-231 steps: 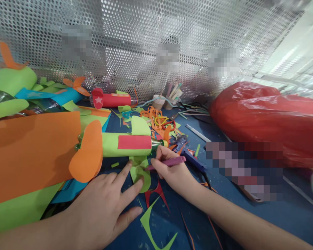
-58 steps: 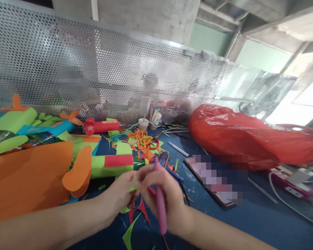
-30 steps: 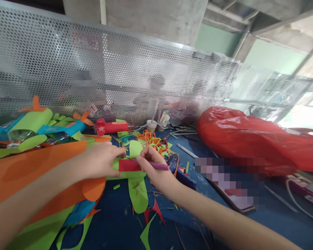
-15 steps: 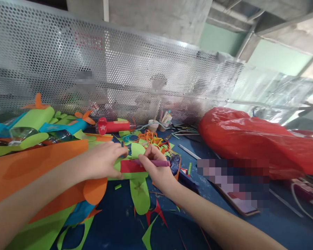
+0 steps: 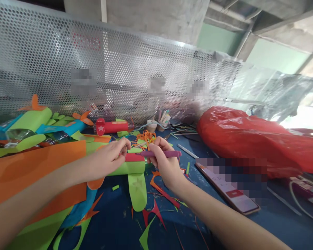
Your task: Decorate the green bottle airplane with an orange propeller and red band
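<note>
The fingers (image 5: 158,148) of the right hand (image 5: 169,170) pinch a purple marker (image 5: 168,153), its tip pointing left over the red strip (image 5: 137,158) on a green bottle (image 5: 131,168); whether the tip touches the strip I cannot tell. The left hand (image 5: 111,158) has its fingers curled, with a narrow gap to the thumb, at the left end of the strip; whether they grip the bottle cannot be made out. The bottle lies on its side on the blue table (image 5: 112,222), its right end partly hidden by the right hand. A green fin (image 5: 137,196) with a faint star reaches from it toward the table's near edge, and an orange fin (image 5: 96,184) shows below the left wrist. Under the left forearm lies an orange sheet (image 5: 65,156). Nearer the table's near edge is a red scrap (image 5: 155,211), with a green scrap (image 5: 145,236) just beside it. Toward the far edge lies a red bottle (image 5: 116,127), and right of it stand two cups (image 5: 151,128), one filled with pens (image 5: 166,118). On the table's right side, a phone (image 5: 241,199) rests in front of a large red bag (image 5: 250,139).
</note>
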Demonstrator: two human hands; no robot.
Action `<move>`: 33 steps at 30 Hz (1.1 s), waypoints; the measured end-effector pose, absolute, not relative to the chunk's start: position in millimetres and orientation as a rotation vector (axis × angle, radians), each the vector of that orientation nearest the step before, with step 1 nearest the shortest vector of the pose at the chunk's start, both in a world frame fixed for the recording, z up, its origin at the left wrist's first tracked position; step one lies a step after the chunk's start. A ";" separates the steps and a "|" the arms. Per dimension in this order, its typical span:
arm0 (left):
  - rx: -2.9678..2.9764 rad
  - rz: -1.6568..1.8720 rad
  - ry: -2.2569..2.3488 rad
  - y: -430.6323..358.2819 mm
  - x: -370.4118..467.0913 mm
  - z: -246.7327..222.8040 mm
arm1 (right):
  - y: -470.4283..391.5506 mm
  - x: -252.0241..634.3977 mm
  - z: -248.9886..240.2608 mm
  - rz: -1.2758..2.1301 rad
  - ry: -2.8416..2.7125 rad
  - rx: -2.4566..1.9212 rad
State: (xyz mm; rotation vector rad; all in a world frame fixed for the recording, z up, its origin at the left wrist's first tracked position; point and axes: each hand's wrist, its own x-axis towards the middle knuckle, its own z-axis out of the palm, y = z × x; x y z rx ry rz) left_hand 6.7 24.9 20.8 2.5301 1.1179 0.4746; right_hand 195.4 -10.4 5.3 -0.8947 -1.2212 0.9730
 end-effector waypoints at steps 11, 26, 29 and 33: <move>2.727 0.017 1.299 43.1 13.3 15.3 | -4.2 203.6 5.4 0.922 -1.243 -0.904; 1.896 0.519 1.201 101.9 2.5 37.8 | 4.2 231.5 8.8 0.478 -1.261 -0.893; 1.543 0.700 1.085 100.7 6.6 34.6 | 8.8 232.4 1.0 0.401 -1.318 -0.908; 1.276 0.710 0.934 91.1 20.2 22.7 | 12.3 221.3 -13.1 0.652 -1.446 -0.925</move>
